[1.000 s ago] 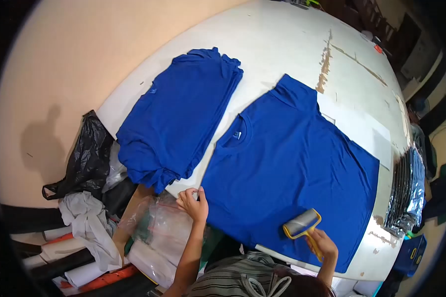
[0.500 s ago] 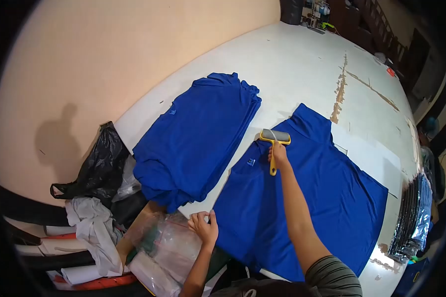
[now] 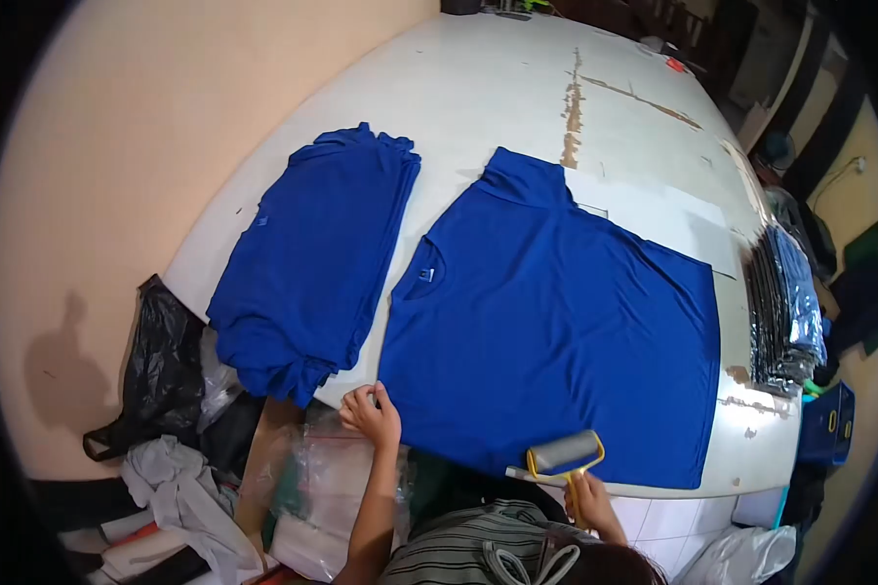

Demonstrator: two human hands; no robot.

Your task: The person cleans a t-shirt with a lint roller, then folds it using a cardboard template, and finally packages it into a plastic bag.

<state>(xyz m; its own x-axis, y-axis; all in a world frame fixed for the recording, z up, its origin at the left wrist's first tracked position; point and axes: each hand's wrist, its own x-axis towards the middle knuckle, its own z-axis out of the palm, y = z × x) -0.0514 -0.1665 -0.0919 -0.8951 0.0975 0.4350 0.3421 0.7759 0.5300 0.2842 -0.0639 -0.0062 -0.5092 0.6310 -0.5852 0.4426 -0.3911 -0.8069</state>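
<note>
A blue T-shirt (image 3: 546, 322) lies spread flat on the white table, its neck opening and label facing left. My right hand (image 3: 592, 502) grips the yellow handle of a lint roller (image 3: 566, 451), whose grey roller is over the shirt's near edge. My left hand (image 3: 372, 413) has its fingers curled at the table's near left corner, beside the shirt's edge; whatever is between the fingers is hidden. To the left of the spread shirt rests a stack of blue T-shirts (image 3: 312, 253).
Packed garments in clear plastic (image 3: 785, 302) are stacked at the table's right side. A black plastic bag (image 3: 161, 361), grey cloth (image 3: 180, 487) and clear plastic packaging (image 3: 327, 487) lie at lower left. White sheets (image 3: 654, 210) lie behind the shirt on the table (image 3: 458, 88).
My right hand has drawn the lint roller from near the shirt's collar to its near edge. My left hand stays at the table corner. The camera view has shifted to the right.
</note>
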